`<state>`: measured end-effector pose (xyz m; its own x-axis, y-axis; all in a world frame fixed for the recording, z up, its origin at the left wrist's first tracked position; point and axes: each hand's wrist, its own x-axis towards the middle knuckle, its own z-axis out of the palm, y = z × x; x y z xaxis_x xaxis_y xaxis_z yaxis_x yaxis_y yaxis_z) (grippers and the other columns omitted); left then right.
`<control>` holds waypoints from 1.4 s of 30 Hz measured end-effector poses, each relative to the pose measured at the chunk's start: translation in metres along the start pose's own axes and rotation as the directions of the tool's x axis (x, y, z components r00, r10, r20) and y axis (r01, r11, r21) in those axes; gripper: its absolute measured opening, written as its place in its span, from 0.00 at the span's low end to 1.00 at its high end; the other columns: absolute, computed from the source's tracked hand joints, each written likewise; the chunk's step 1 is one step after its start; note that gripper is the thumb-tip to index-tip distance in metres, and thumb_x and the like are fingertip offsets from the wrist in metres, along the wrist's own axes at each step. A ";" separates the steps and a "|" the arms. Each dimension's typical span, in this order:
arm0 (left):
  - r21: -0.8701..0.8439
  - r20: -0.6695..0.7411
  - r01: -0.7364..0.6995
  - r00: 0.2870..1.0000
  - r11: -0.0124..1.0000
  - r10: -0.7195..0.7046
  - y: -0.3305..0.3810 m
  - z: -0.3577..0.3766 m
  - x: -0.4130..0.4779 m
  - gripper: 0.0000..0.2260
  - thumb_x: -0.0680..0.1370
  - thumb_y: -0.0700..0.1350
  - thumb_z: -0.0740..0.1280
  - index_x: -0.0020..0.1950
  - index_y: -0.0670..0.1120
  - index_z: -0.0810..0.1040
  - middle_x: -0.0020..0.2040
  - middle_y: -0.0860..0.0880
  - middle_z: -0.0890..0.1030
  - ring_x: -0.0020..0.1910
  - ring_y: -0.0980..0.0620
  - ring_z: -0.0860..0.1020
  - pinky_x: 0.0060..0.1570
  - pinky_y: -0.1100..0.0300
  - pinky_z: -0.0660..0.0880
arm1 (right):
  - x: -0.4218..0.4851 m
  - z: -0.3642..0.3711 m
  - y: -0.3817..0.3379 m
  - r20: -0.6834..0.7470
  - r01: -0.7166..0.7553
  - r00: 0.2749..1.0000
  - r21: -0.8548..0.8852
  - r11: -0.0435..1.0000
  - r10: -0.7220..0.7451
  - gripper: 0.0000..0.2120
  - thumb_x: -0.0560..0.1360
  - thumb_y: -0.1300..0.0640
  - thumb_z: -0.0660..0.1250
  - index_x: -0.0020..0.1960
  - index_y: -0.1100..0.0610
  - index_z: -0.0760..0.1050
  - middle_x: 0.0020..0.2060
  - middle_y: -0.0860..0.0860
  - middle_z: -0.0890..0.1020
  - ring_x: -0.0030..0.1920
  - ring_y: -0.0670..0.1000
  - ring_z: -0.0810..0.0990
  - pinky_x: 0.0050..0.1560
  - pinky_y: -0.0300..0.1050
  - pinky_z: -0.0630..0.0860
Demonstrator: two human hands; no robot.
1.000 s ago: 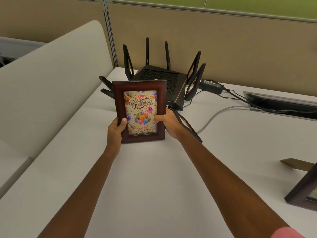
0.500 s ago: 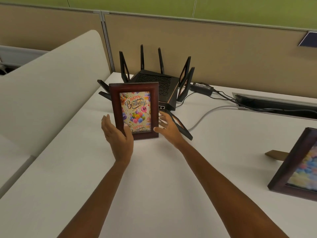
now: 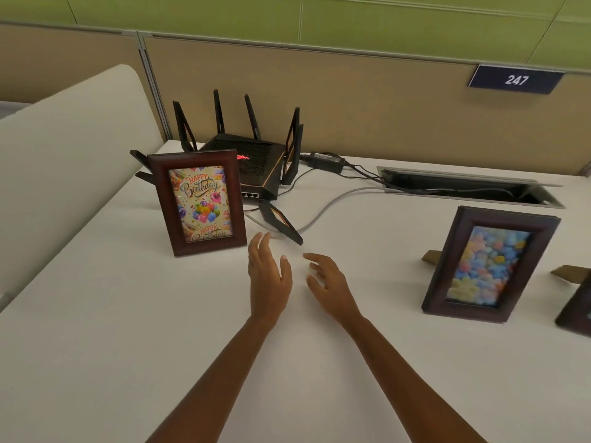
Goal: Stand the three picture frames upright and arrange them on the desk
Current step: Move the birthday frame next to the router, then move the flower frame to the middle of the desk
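A dark wooden frame with a Happy Birthday picture [image 3: 198,203] stands upright on the white desk [image 3: 128,330] at the left, in front of the router. A second dark frame with a pastel flower picture [image 3: 486,265] stands upright at the right on its brown easel back. The corner of a third frame [image 3: 575,311] shows at the right edge, mostly cut off. My left hand [image 3: 268,279] and my right hand [image 3: 329,282] hover open over the desk, between the two frames and right of the birthday frame, holding nothing.
A black router [image 3: 252,161] with several antennas sits at the back left, one antenna [image 3: 279,220] lying near my hands. Its power brick [image 3: 326,161] and cables run to a cable slot [image 3: 470,188]. A white divider [image 3: 64,148] borders the left; a partition wall carries a 247 sign [image 3: 515,79].
Both hands let go of the birthday frame and drew back to the right; the frame stays standing. The view swung right, bringing the flower frame and a third frame's corner into sight.
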<state>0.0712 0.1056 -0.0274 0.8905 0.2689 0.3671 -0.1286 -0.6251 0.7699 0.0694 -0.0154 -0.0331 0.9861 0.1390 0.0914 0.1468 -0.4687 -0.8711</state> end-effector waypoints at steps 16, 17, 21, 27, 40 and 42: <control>-0.099 0.375 0.112 0.925 0.989 -0.067 0.099 0.080 -0.074 0.26 0.80 0.45 0.57 0.75 0.42 0.51 0.76 0.44 0.57 0.75 0.46 0.57 0.74 0.51 0.58 | -0.114 -0.134 0.066 -0.148 -0.074 0.988 -0.155 0.985 0.051 0.14 0.75 0.67 0.59 0.57 0.56 0.74 0.60 0.52 0.76 0.59 0.44 0.71 0.61 0.30 0.62; -0.109 0.400 0.130 0.913 0.986 -0.076 0.104 0.085 -0.076 0.26 0.80 0.45 0.58 0.75 0.43 0.51 0.76 0.44 0.57 0.75 0.46 0.58 0.74 0.51 0.60 | -0.117 -0.144 0.070 -0.178 -0.086 0.982 -0.147 0.985 0.059 0.13 0.75 0.68 0.59 0.56 0.57 0.75 0.58 0.53 0.77 0.58 0.45 0.72 0.60 0.29 0.63; -0.134 0.488 0.202 0.866 0.970 -0.113 0.123 0.104 -0.083 0.24 0.80 0.45 0.57 0.74 0.43 0.53 0.75 0.44 0.60 0.73 0.46 0.61 0.71 0.53 0.62 | -0.129 -0.177 0.083 -0.299 -0.088 0.953 -0.167 0.982 0.035 0.11 0.73 0.71 0.61 0.51 0.61 0.77 0.50 0.54 0.80 0.51 0.48 0.76 0.51 0.18 0.65; -0.162 0.566 0.267 0.813 0.950 -0.132 0.146 0.127 -0.084 0.22 0.80 0.46 0.57 0.73 0.44 0.57 0.73 0.42 0.65 0.71 0.45 0.65 0.68 0.53 0.66 | -0.137 -0.214 0.098 -0.518 -0.112 0.855 -0.181 0.977 0.002 0.09 0.72 0.73 0.61 0.44 0.62 0.77 0.43 0.56 0.81 0.44 0.49 0.77 0.47 0.33 0.72; -0.357 0.704 0.457 0.705 0.814 -0.088 0.166 0.151 -0.063 0.17 0.79 0.45 0.60 0.67 0.43 0.68 0.61 0.47 0.76 0.56 0.52 0.76 0.51 0.64 0.77 | -0.095 -0.272 0.112 -0.273 -0.261 0.882 0.392 0.882 0.383 0.08 0.76 0.50 0.59 0.48 0.54 0.74 0.46 0.51 0.80 0.48 0.50 0.78 0.44 0.38 0.77; -0.395 0.702 0.502 0.705 0.769 -0.101 0.166 0.153 -0.060 0.12 0.79 0.44 0.60 0.62 0.45 0.72 0.55 0.49 0.77 0.49 0.56 0.79 0.40 0.73 0.79 | -0.088 -0.276 0.113 -0.130 -0.307 0.909 0.433 0.848 0.395 0.08 0.76 0.49 0.59 0.45 0.50 0.74 0.44 0.48 0.81 0.45 0.46 0.80 0.36 0.32 0.77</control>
<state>0.0634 -0.1263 -0.0016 0.9473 -0.2615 -0.1847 0.1760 -0.0567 0.9828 0.0206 -0.3216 -0.0060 0.9649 -0.1719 -0.1985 -0.2118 -0.0627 -0.9753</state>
